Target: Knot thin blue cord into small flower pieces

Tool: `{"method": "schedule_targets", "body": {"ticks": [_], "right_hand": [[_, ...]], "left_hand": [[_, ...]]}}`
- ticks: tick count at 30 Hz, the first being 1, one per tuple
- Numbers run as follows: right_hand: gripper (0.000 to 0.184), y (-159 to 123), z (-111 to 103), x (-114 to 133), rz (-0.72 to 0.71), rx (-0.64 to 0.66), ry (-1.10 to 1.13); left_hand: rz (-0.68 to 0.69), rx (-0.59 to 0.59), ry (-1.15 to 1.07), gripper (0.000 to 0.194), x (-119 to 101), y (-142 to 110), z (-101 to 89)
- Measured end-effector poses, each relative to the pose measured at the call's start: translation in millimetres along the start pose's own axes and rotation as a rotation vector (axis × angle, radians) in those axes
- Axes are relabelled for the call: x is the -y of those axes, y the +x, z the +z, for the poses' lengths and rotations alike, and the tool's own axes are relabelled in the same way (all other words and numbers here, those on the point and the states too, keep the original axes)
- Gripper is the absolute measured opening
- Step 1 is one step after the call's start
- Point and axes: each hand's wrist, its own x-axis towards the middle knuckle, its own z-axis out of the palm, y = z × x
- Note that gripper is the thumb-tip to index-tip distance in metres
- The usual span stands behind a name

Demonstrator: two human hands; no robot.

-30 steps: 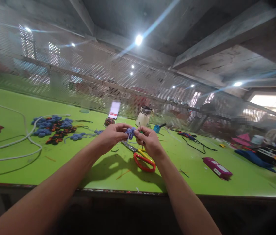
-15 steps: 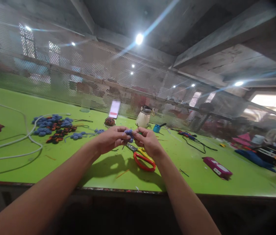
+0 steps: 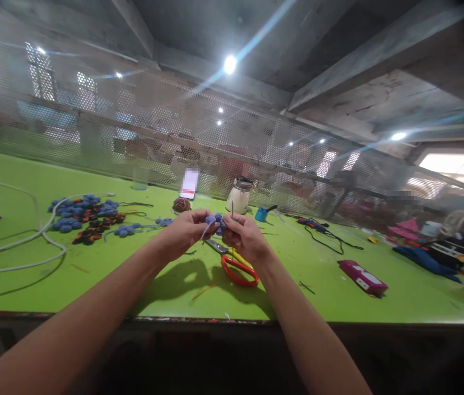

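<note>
My left hand (image 3: pixel 188 233) pinches a small blue crocheted flower (image 3: pixel 215 224) above the table, and a strand of blue yarn hangs from it. Close against the flower's right side is my right hand (image 3: pixel 243 233), fingers closed round a thin dark rod that looks like a crochet hook (image 3: pixel 232 207), held about upright. The fingers hide the hook's middle and part of the flower. Under the hands lie scissors (image 3: pixel 240 271) with red and yellow handles. Several blue and dark-orange crocheted flowers (image 3: pixel 67 208) are piled on the left, and a multicoloured yarn ball (image 3: pixel 182 204) sits beyond my left hand.
The green table (image 3: pixel 133 296) ends at a mesh screen. A phone (image 3: pixel 189 184), a cream jug (image 3: pixel 239 197) and a small blue container (image 3: pixel 261 214) stand toward the back. A white cable (image 3: pixel 56 249) loops at left; a maroon box (image 3: pixel 363 278) and dark cords lie right.
The blue flower has been turned in my fingers, showing more of its petals and a hanging strand. The hook stands more upright in my right hand. The view has shifted slightly.
</note>
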Motion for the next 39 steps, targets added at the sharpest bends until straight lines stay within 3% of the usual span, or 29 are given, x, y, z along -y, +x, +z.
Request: {"method": "schedule_targets", "body": {"ticks": [4, 10, 18, 26, 33, 39], "right_hand": [[0.031, 0.8, -1.4, -2.6, -0.044, -0.036, -0.078], [0.031, 2.1, -2.7, -4.7, -0.132, -0.149, -0.287], [0.031, 1.8, -1.0, -2.9, -0.028, -0.108, -0.127], [0.032, 1.6, -1.0, -1.8, -0.036, -0.099, -0.114], [0.034, 2.9, 0.6, -3.7, -0.036, -0.134, -0.147], [0.033, 4.5, 1.6, -9.0, -0.073, -0.158, -0.185]], "left_hand": [[0.04, -0.054, 0.132, 0.024, 0.8, 2.8, -1.7], [0.01, -0.015, 0.203, 0.02, -1.1, 2.6, -7.7], [-0.104, 0.12, 0.056, 0.014, -4.0, -0.9, -3.3], [-0.074, 0.075, 0.108, 0.014, -1.8, 1.2, -6.6], [-0.027, -0.041, 0.187, 0.008, 0.4, 3.4, -5.4], [-0.068, -0.096, 0.075, 0.015, 1.6, 4.2, -5.3]]}}
